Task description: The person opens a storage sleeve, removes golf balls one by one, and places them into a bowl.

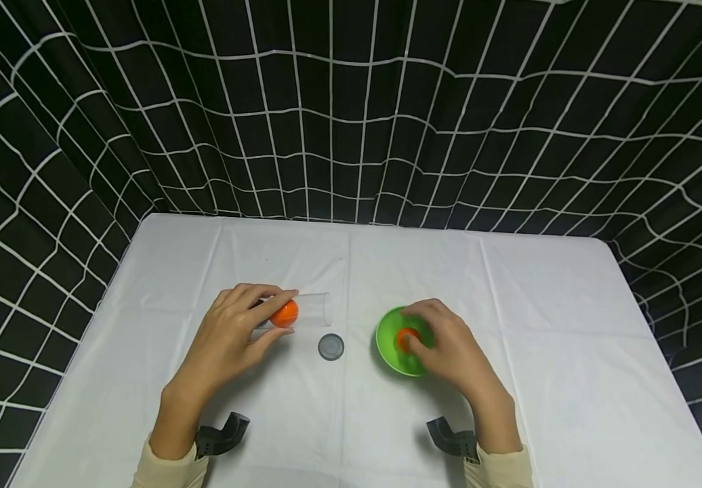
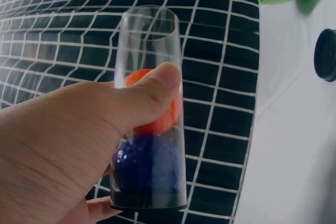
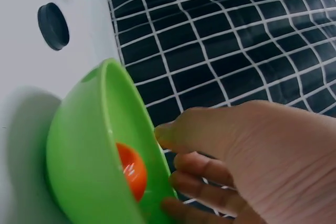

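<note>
My left hand grips a clear plastic tube that lies on its side, its uncapped end toward the right. Inside, an orange ball sits beside a dark blue ball, which rests at the tube's dark base. On the other side, my right hand reaches over a green bowl, fingers spread and bent around its rim. A second orange ball lies in the bowl, with space between it and the fingers in the right wrist view.
Between the tube and the bowl, a round grey lid lies flat on the white-covered table. A black curtain with a white grid stands behind the table and along its sides.
</note>
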`<state>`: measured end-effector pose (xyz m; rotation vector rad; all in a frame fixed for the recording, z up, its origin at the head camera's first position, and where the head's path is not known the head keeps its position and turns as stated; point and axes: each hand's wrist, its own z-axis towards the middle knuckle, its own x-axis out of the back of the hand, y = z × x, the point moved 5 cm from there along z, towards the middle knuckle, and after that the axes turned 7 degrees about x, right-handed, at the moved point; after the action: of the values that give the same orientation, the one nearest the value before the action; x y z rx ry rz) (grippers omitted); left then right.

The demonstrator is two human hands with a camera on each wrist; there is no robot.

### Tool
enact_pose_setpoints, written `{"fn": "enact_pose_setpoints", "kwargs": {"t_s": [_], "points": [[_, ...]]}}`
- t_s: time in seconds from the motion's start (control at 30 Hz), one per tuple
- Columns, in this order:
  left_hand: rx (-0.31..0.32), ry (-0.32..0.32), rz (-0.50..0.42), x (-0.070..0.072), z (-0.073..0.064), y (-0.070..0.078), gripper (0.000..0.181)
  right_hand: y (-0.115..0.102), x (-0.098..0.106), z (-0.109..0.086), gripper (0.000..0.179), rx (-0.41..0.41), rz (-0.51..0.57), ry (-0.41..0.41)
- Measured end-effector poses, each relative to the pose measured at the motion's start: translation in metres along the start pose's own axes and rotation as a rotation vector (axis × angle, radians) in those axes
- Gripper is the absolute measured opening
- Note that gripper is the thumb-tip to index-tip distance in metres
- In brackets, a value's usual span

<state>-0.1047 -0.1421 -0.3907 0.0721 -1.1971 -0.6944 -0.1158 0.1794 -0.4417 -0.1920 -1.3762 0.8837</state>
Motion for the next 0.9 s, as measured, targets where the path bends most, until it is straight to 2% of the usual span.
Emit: {"fn": "enact_pose_setpoints", "kwargs": {"t_s": [0.33,0.53,0.63,0.9], "points": [[-0.019,0.014,-0.005,-0.002,0.0,0.003,0.051,-0.015,0.012,0.0,0.032,0.105,0.086,0.147],[-0.017,0.002,-0.021,-0.003,-0.001,0.004,0.052,-0.023,0.008,0.004,0.034,0.135,0.239,0.225],[-0.022,0.002,-0.022,-0.003,0.0,0.005,0.051,-0.028,0.003,0.006,0.035,0.132,0.315,0.24],[-0.042,0.016,-0.022,-0.002,-0.001,0.006,0.053,-0.045,-0.013,0.011,0.034,0.161,0.423,0.226]]}}
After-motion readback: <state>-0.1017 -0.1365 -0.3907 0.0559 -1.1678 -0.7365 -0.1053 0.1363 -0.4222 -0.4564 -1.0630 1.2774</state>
